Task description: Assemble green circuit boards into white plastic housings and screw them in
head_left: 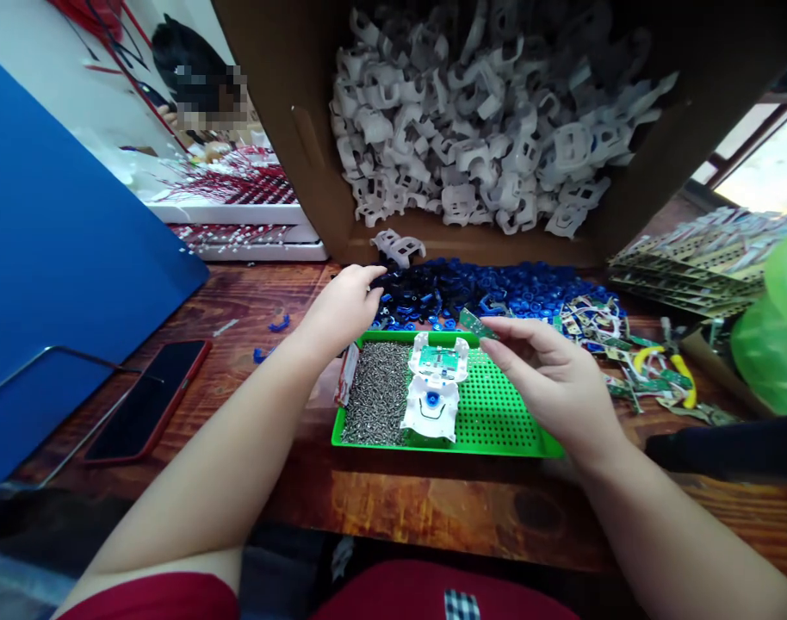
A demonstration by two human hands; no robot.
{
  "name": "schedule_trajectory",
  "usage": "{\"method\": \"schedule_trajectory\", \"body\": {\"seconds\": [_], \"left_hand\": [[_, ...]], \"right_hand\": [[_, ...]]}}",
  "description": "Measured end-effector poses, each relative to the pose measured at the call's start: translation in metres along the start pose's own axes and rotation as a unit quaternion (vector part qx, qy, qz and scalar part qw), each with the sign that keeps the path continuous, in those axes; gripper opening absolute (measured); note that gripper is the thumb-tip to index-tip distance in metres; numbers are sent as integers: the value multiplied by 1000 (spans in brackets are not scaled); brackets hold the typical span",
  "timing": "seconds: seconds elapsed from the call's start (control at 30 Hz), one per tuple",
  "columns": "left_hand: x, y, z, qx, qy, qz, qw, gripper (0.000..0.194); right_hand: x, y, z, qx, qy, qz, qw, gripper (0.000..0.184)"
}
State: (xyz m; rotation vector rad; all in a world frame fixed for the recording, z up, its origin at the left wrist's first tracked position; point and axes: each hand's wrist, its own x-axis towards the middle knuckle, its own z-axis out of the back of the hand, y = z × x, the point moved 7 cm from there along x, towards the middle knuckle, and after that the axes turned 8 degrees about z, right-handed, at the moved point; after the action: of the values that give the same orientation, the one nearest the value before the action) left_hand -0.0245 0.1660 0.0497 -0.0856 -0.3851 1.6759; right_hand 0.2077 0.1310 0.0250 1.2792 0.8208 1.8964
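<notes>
A white plastic housing (433,389) with a small green board and a blue button lies on the green perforated tray (497,422). My right hand (554,379) hovers just right of it, fingers pinched on a small green circuit board (476,324). My left hand (343,303) reaches past the tray into the heap of blue plastic parts (497,293), fingers curled at its left edge; what they hold is hidden. A pile of small metal screws (375,394) fills the tray's left part.
A tilted cardboard box (290,146) full of white housings (484,112) stands behind. Loose circuit boards and yellow-handled cutters (681,375) lie right, stacked board panels (690,258) and a green bag (774,336) beyond. A red phone (151,398) lies left by a blue panel. Another person sits far back left.
</notes>
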Motion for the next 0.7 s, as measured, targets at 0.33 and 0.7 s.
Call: {"method": "schedule_trajectory", "body": {"seconds": [0.33,0.7], "left_hand": [[-9,16,2,-193,-25,87,977,31],[-83,-54,-36,-579,206,132,778,17]], "right_hand": [[2,-1,-3,-13,-26,23,999,20],[2,21,-4,-33,54,74,995,20]]}}
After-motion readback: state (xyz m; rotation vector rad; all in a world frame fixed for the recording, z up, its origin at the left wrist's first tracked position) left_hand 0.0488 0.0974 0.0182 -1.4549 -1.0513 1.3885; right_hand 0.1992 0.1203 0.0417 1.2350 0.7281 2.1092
